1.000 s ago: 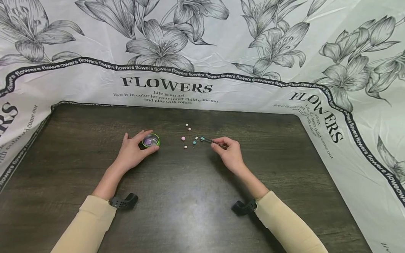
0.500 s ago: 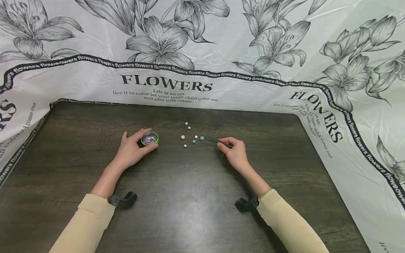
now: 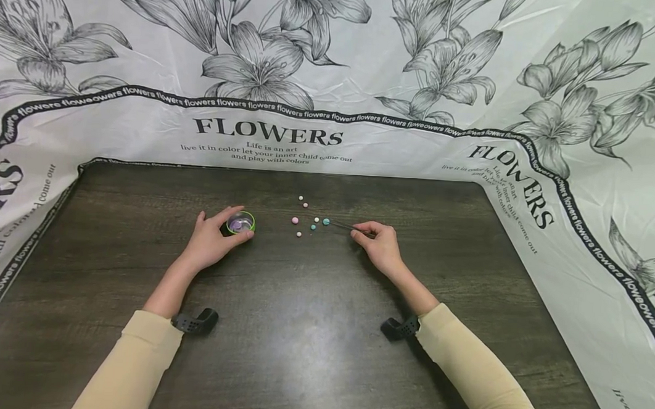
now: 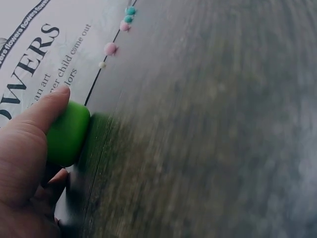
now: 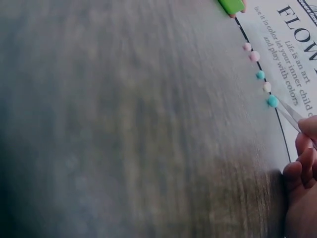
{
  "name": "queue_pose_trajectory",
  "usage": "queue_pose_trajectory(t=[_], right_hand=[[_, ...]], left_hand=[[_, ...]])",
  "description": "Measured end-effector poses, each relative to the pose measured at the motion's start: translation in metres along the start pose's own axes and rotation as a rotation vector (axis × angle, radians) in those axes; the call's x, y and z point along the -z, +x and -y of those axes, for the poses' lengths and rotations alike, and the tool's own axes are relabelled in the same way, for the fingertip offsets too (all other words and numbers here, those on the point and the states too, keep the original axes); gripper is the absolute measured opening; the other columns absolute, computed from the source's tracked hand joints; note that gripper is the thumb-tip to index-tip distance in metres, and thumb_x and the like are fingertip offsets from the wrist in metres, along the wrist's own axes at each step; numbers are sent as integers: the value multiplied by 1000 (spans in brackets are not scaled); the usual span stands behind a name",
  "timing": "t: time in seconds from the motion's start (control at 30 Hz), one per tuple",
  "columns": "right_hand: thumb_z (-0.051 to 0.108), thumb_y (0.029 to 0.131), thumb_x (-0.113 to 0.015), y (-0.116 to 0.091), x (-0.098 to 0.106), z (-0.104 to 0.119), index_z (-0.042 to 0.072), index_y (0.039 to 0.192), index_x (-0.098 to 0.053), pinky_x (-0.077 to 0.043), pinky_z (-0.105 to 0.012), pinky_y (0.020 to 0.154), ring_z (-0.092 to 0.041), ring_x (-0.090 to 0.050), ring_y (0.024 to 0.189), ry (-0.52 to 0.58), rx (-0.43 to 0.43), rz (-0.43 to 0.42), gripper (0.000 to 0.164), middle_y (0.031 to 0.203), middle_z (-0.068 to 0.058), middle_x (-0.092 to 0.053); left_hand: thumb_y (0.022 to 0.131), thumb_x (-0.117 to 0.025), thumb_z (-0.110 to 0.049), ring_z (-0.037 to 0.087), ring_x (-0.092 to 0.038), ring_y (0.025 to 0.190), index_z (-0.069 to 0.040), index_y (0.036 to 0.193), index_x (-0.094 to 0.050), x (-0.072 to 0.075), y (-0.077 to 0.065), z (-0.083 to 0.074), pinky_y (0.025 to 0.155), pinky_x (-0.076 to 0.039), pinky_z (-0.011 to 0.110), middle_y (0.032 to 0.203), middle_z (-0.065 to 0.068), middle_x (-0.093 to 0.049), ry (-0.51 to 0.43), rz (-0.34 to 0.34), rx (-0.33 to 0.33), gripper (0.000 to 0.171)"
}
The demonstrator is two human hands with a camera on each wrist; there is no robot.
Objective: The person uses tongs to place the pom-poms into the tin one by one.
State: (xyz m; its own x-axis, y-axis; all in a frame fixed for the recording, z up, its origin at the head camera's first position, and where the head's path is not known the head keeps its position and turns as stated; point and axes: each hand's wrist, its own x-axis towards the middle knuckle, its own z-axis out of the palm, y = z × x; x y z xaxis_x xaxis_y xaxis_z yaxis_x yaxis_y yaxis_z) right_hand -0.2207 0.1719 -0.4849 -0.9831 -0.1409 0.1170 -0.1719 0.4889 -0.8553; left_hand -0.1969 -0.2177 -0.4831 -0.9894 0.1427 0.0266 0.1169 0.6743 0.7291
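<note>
My left hand (image 3: 208, 244) holds a small round cup with a bright green rim (image 3: 254, 226), thumb and fingers on opposite sides. Something purple shows inside it. In the left wrist view the green wall (image 4: 69, 134) of the cup is between thumb and fingers. My right hand (image 3: 379, 247) pinches metal tweezers (image 3: 344, 225) that point left. Their tips are at the larger blue bead (image 3: 326, 222); in the right wrist view the two prongs (image 5: 288, 110) spread slightly behind that bead, and I cannot tell whether they touch it.
Left of the blue bead lie a white bead (image 3: 317, 219), a smaller blue bead (image 3: 313, 227), a pink bead (image 3: 295, 221) and several small pale beads. A white flower-printed sheet (image 3: 408, 153) rises behind the dark wooden table (image 3: 300, 302). Black bands (image 3: 195, 321) circle both wrists.
My right hand has drawn back slightly to the right with the tweezers, then stayed put. The left hand keeps its hold on the cup. The blue bead remains among the others.
</note>
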Motion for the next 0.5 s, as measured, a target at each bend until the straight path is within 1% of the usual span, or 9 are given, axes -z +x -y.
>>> queue_pose_trajectory(t=[0.17,0.33,0.47,0.5], right_hand=[[14,97,-74,0,-1,1,2,113,-78,-55,-33,76,-30,-66,108,-7,3,6,21,114,-15,-73],[14,97,-74,0,-1,2,2,113,-78,-52,-31,69,-30,-67,100,-8,2,0,21,113,-15,-73],[15,97,-74,0,-2,1,3,113,-78,-54,-32,72,-30,-67,101,-17,4,3,21,113,-15,-73],[15,97,-74,0,-2,0,3,113,-78,-54,-32,73,-29,-67,103,-19,7,4,20,113,-14,-73]], left_hand=[[97,-74,-39,46,-35,145,-7,157,-43,3,-1,-5,123,9,59,159,28,-35,-24,6,8,74],[98,-73,-38,43,-32,148,-6,156,-43,4,-1,-7,123,9,59,158,28,-36,-34,11,-8,73],[98,-73,-37,43,-30,149,-6,157,-42,4,-2,-6,123,10,59,159,28,-36,-35,16,-9,73],[98,-73,-38,43,-31,149,-6,157,-42,4,-3,-5,122,10,59,159,28,-35,-33,17,-9,73]])
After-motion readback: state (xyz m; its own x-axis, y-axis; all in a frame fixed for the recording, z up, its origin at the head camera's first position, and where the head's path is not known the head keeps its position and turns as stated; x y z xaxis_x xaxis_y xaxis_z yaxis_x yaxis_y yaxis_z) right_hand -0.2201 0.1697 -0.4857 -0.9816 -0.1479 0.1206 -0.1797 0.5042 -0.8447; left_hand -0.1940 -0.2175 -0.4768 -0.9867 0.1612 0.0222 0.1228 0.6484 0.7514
